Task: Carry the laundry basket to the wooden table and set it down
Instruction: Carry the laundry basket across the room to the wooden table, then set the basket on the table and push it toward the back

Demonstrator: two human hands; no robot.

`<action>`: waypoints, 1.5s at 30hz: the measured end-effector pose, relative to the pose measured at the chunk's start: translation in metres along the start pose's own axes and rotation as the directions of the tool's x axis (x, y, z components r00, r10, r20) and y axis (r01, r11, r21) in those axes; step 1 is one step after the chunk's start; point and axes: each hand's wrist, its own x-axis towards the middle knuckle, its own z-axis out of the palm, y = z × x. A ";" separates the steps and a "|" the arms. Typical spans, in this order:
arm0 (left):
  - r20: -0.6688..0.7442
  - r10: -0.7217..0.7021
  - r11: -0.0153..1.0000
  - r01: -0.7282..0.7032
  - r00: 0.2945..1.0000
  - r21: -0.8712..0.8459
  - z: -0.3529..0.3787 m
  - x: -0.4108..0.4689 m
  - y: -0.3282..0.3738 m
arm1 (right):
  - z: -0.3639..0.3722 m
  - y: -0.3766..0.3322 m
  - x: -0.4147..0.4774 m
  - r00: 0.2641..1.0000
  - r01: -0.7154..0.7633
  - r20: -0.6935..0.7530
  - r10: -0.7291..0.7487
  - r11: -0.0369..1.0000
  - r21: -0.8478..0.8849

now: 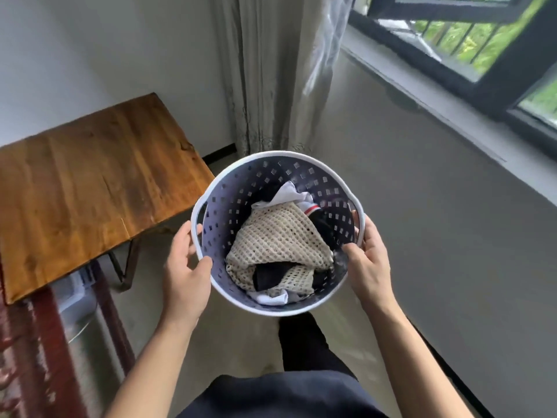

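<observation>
A round white perforated laundry basket [271, 167] hangs in the air in front of me, holding a cream mesh garment [277, 236] and some white and black clothes. My left hand [185, 273] grips the basket's left rim, thumb inside. My right hand [367, 260] grips the right rim the same way. The wooden table [84, 188] stands to the left of the basket, its near right corner close to the basket's left side. The basket is off the table, above the floor.
A grey curtain [271, 70] hangs behind the basket. A window [482, 49] with a dark frame runs along the right wall. A dark red patterned piece [39, 342] and a clear plastic container [78, 300] sit under the table's front. My dark trouser leg [304, 342] shows below.
</observation>
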 end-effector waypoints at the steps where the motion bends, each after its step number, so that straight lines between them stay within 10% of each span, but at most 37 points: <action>1: -0.023 -0.018 1.000 0.018 1.000 0.013 0.000 0.015 0.000 | 0.012 0.000 0.019 1.000 0.001 0.029 0.000 1.000 -0.006; 18: -0.628 -0.207 0.978 0.177 0.750 -0.111 -0.127 0.177 0.016 | 0.333 -0.075 0.203 0.804 0.109 0.594 0.003 0.982 -0.152; 33: -0.494 -0.373 0.923 0.370 0.786 -0.108 -0.337 0.364 -0.063 | 0.578 -0.060 0.196 0.843 0.050 0.497 0.206 0.890 -0.452; 45: -0.386 -0.344 0.918 0.393 0.856 0.053 -0.346 0.422 -0.072 | 0.644 -0.037 0.236 0.767 0.190 0.602 0.223 0.817 -0.544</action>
